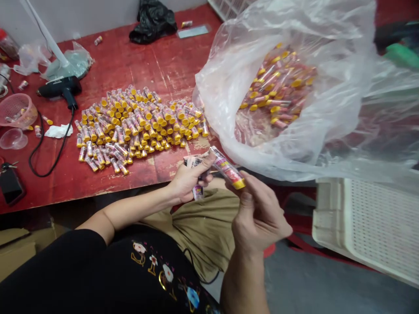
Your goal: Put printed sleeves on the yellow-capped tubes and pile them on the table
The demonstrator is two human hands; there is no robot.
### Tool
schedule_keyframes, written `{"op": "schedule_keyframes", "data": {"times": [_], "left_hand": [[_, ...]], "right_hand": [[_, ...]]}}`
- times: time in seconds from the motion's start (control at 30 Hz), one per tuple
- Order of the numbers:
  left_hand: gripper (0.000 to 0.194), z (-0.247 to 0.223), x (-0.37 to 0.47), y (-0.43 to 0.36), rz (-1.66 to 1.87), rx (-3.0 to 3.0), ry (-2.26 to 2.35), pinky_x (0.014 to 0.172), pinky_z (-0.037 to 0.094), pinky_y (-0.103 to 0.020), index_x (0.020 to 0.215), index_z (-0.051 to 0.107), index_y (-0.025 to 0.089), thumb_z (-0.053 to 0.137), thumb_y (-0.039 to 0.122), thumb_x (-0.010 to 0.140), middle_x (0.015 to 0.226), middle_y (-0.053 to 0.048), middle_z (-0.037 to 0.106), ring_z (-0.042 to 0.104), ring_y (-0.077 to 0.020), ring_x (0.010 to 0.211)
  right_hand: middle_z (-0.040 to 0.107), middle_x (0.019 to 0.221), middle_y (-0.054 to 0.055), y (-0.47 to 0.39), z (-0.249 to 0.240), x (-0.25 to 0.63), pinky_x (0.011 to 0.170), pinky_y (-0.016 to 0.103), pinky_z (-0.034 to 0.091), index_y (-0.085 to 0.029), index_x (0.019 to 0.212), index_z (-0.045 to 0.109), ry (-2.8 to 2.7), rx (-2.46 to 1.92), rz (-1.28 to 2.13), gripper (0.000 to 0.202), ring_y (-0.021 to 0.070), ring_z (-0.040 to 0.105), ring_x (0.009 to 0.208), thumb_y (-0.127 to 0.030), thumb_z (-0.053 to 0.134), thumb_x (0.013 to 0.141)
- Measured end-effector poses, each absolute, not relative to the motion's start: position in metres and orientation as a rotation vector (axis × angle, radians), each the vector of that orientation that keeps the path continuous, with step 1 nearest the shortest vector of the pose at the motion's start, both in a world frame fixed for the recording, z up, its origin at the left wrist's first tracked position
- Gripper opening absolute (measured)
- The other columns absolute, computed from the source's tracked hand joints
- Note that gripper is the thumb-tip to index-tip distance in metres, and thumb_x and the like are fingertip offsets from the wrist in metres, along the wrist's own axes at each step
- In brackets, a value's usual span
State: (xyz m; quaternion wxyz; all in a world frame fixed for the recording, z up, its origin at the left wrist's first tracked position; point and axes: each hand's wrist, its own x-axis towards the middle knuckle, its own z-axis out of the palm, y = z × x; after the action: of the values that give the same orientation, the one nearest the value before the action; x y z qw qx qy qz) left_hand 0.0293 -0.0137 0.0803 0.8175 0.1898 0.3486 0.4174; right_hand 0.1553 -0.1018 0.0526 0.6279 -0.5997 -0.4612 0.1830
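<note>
My right hand (262, 213) grips a small clear tube (227, 168) by its yellow-capped end. Pink and purple print shows along the tube, which slants up and left. Its far end meets the thumb tip of my left hand (188, 179). The fingers of that hand are closed on printed plastic sleeves (198, 192), parts of which stick out above and below. On the red table beyond lies a big heap of yellow-capped tubes (140, 122). To the right, an opened clear plastic bag (216, 96) holds many more tubes (281, 87).
A black heat gun (62, 89) with its cord rests at left on the red table (108, 56). Nearby are a pink basket (19, 111), a clear bowl (13, 139), a tissue (59, 131) and a phone (10, 185). A white perforated crate (379, 231) stands at lower right.
</note>
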Motion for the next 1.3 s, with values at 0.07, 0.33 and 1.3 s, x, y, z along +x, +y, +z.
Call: {"op": "schedule_keyframes", "data": {"times": [0.07,0.33,1.3], "left_hand": [[0.066,0.079,0.026,-0.015,0.92,0.459,0.768,0.043,0.022,-0.018,0.079,0.061,0.016,0.098,0.065,0.055,0.058,0.006,0.054,0.043,-0.0031,0.047],[0.06,0.075,0.018,-0.015,0.886,0.612,0.871,0.047,0.024,-0.02,0.075,0.062,0.015,0.09,0.069,0.068,0.053,0.007,0.05,0.038,-0.0034,0.047],[0.04,0.052,0.004,0.085,1.412,0.735,0.942,0.076,0.052,-0.024,0.107,0.082,0.02,0.093,0.042,0.076,0.087,-0.001,0.076,0.063,-0.0098,0.074]], "right_hand": [[0.079,0.125,0.009,-0.102,0.052,0.154,0.098,0.046,0.066,-0.025,0.129,0.077,-1.114,-1.34,0.371,0.034,0.0256,0.078,0.112,-0.029,0.075,0.095],[0.085,0.1,0.003,-0.063,0.051,0.141,0.088,0.035,0.066,-0.027,0.109,0.086,-1.199,-1.256,0.286,0.021,0.0187,0.08,0.091,-0.02,0.079,0.091],[0.085,0.097,0.004,0.056,0.04,0.145,0.081,0.03,0.067,-0.022,0.098,0.087,-0.963,-1.184,0.804,0.024,0.0165,0.078,0.086,-0.036,0.092,0.079]]}}
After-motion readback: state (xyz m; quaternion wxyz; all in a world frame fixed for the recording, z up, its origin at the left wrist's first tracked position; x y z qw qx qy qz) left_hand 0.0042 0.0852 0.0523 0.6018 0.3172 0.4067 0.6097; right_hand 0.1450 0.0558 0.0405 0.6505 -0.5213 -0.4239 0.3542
